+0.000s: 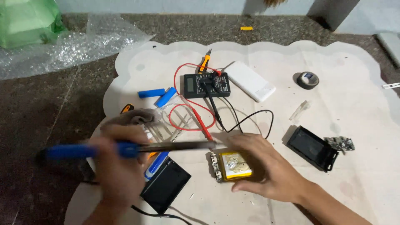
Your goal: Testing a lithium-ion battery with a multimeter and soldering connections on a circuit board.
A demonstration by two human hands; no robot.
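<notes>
My left hand [118,166] grips a soldering iron [87,151] by its blue handle, and the metal shaft points right, with its tip just above a flat yellow battery pack [235,166]. A small circuit board [215,165] sits on the pack's left edge. My right hand [268,164] rests over the pack's right side and holds it down on the white mat [354,104].
A black multimeter [207,84] with red and black leads lies at the mat's centre back, beside a white power bank [250,80], two blue cells [158,95] and a tape roll [308,79]. Black casings [312,148] [166,184] lie right and left. Bubble wrap [71,46] is far left.
</notes>
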